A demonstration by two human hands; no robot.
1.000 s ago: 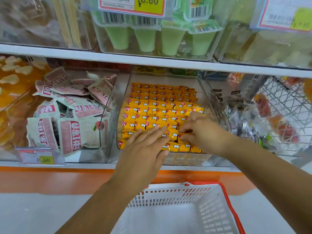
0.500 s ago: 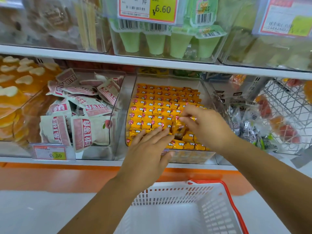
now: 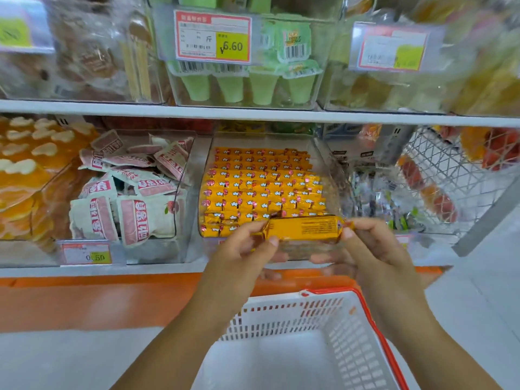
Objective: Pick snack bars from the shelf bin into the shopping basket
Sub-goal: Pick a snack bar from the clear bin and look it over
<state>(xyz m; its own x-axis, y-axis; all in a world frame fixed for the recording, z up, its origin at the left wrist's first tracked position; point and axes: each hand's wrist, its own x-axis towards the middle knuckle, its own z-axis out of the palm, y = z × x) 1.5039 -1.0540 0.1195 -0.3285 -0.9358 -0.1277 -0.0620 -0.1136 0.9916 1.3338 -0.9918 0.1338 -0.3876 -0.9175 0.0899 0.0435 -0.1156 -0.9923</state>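
Lifted from the bin point(image 3: 323, 164), one snack bar point(image 3: 302, 228) is now pinched between left hand point(image 3: 247, 254) and right hand point(image 3: 374, 251).

Bright, even light, faint shadows. Upper bins point(image 3: 394, 88) at 11 and 1 o'clock smear with blur and glare; the bar point(image 3: 302, 228) at centre is sharper.

Snack bar point(image 3: 302, 228) sits crosswise between the hands, left hand point(image 3: 244, 254) on its left end, right hand point(image 3: 371, 249) on its right end, just before the shelf bin point(image 3: 203, 167) of bars. Shopping basket point(image 3: 281, 313) is below the hands, before the lower shelf point(image 3: 98, 273). Pouch bin point(image 3: 180, 220) is left of the shelf bin, wire basket point(image 3: 450, 175) right of it. Cup bin point(image 3: 315, 88) is on the upper shelf point(image 3: 84, 106) above.
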